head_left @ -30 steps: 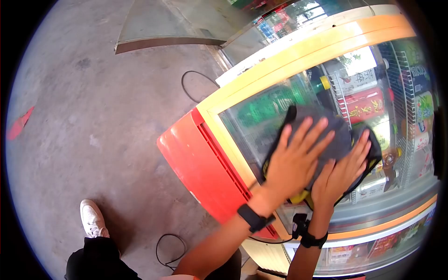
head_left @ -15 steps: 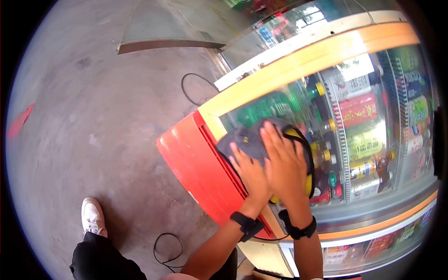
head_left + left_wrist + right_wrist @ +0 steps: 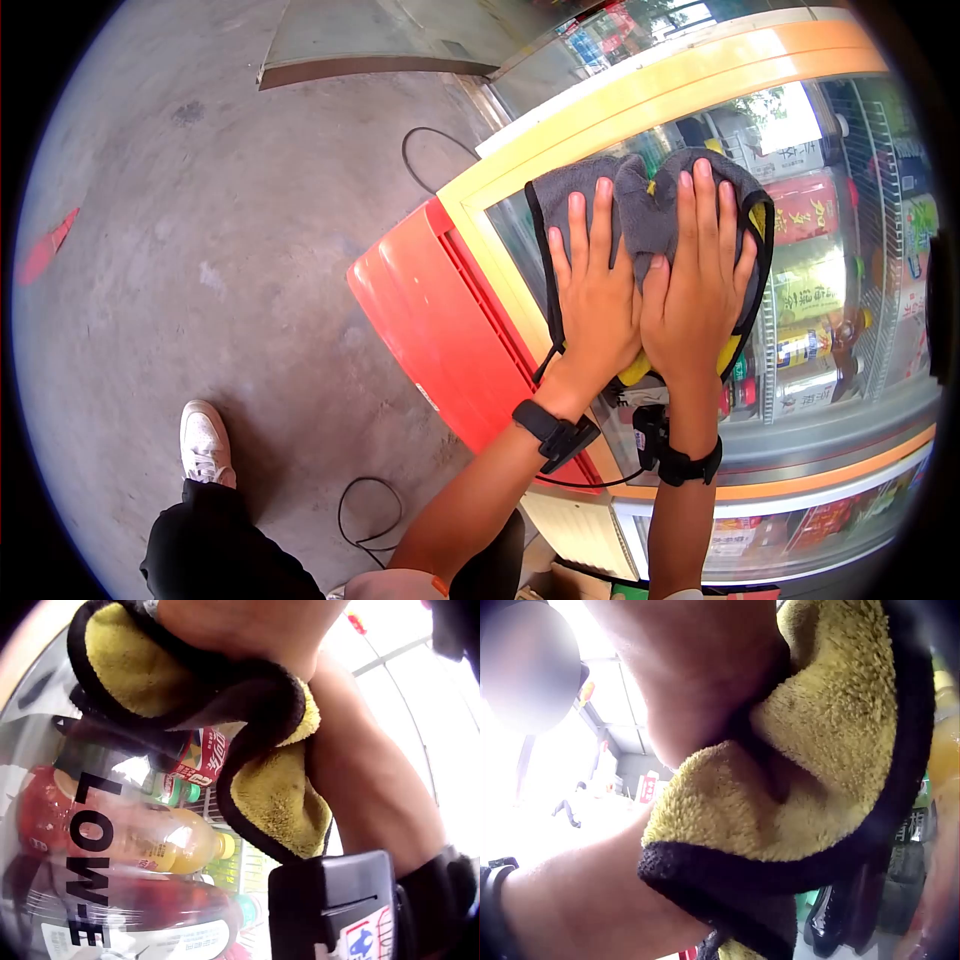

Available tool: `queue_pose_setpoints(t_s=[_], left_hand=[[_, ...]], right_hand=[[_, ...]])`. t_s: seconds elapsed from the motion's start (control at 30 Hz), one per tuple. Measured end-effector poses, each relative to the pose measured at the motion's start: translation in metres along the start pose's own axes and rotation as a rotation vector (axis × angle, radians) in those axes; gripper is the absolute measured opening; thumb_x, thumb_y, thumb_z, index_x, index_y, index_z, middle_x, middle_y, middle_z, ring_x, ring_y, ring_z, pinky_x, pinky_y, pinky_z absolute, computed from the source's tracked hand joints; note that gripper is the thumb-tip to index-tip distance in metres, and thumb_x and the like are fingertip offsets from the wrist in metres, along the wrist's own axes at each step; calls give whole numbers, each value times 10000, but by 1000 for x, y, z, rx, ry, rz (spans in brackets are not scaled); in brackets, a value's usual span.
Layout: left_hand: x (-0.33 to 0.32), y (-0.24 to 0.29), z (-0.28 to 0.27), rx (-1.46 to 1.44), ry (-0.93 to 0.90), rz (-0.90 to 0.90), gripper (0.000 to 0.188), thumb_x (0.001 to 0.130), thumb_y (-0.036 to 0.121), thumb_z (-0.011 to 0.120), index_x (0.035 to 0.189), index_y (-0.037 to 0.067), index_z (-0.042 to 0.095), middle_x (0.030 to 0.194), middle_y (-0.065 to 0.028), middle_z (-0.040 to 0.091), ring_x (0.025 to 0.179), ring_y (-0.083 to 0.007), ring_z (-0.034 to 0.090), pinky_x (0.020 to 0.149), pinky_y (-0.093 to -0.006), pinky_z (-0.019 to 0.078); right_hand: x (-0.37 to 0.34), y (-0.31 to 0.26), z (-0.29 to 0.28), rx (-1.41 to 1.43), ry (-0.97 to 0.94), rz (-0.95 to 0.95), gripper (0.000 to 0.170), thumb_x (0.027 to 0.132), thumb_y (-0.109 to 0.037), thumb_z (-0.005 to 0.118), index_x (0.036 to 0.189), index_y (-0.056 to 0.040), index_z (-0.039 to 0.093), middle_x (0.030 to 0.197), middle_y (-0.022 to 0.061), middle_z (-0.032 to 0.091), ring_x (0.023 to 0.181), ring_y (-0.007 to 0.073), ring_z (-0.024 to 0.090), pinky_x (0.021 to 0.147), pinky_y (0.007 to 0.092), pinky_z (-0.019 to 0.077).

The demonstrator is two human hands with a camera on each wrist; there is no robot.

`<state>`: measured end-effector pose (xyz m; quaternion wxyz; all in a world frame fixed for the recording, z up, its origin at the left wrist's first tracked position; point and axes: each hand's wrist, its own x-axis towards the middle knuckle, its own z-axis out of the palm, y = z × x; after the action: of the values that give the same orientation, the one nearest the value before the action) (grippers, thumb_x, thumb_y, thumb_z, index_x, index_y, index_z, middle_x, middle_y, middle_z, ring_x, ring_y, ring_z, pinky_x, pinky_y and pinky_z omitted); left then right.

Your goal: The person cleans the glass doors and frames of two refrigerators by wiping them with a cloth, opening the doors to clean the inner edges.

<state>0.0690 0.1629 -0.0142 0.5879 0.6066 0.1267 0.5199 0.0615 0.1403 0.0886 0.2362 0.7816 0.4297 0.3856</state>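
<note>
A grey cloth [image 3: 648, 215] with a black border and a yellow underside is spread on the glass door [image 3: 790, 270] of a drinks fridge. My left hand [image 3: 596, 300] lies on its left part with straight, slightly spread fingers. Beside it my right hand [image 3: 695, 300] presses on the right part, fingers extended and thumb out towards the left hand. In the left wrist view the yellow side of the cloth [image 3: 281, 795] folds out below the wrist. The right wrist view shows the cloth's fleecy yellow side [image 3: 832, 712] bunched under the palm.
Bottles stand on wire racks behind the glass, among them an orange drink [image 3: 172, 840]. A yellow frame [image 3: 600, 155] edges the door, with a red panel [image 3: 440, 330] along its left side. Black cable [image 3: 370, 520] loops on the concrete floor [image 3: 270, 250] by a white shoe [image 3: 205, 440].
Both hands and the cloth moved down-left across the glass beside the red panel, then back up-right. The cloth now lies more spread out, and the view has shifted slightly.
</note>
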Motion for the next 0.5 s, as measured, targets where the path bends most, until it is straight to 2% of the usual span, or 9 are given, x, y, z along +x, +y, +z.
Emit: queue_pose_setpoints(t_s=[0.13, 0.23, 0.33, 0.43, 0.5], left_hand=[[-6, -4, -4, -67, -17, 1, 371, 892, 151, 475, 1129, -126, 541, 1541, -185, 161, 1409, -433, 127, 1090, -598, 102], [-12, -5, -4, -60, -40, -20, 399, 894, 134, 460, 1188, -134, 498, 1541, -180, 163, 1412, -428, 124, 1091, -596, 100], [-14, -6, -7, -153, -21, -8, 454, 898, 120, 441, 1287, -113, 428, 1545, -163, 171, 1418, -414, 117, 1100, -580, 75], [-15, -8, -9, -315, -9, -38, 516, 904, 135, 428, 1377, -59, 356, 1549, -148, 177, 1424, -399, 114, 1108, -560, 29], [-17, -9, -13, -464, -11, -77, 512, 907, 188, 389, 1378, -12, 402, 1542, -145, 212, 1433, -380, 104, 1115, -531, -12]], right_hand=[[-7, -3, 2, 31, -18, 11, 630, 810, -139, 430, 1425, -33, 347, 1500, 101, 324, 1386, 308, 283, 1093, 489, 177], [-14, -5, 2, 8, -50, 21, 629, 813, -152, 430, 1425, -32, 345, 1502, 105, 317, 1386, 313, 283, 1093, 492, 178], [-18, -5, 5, -6, -23, 21, 653, 792, -172, 472, 1423, -47, 358, 1500, 82, 329, 1375, 267, 314, 1071, 471, 215], [-18, -4, 4, 19, -22, 15, 649, 800, -182, 473, 1423, -42, 358, 1502, 81, 325, 1373, 266, 317, 1071, 466, 212], [-20, -5, 2, 16, -37, 17, 647, 806, -192, 478, 1423, -38, 357, 1504, 80, 319, 1369, 265, 322, 1061, 465, 233]])
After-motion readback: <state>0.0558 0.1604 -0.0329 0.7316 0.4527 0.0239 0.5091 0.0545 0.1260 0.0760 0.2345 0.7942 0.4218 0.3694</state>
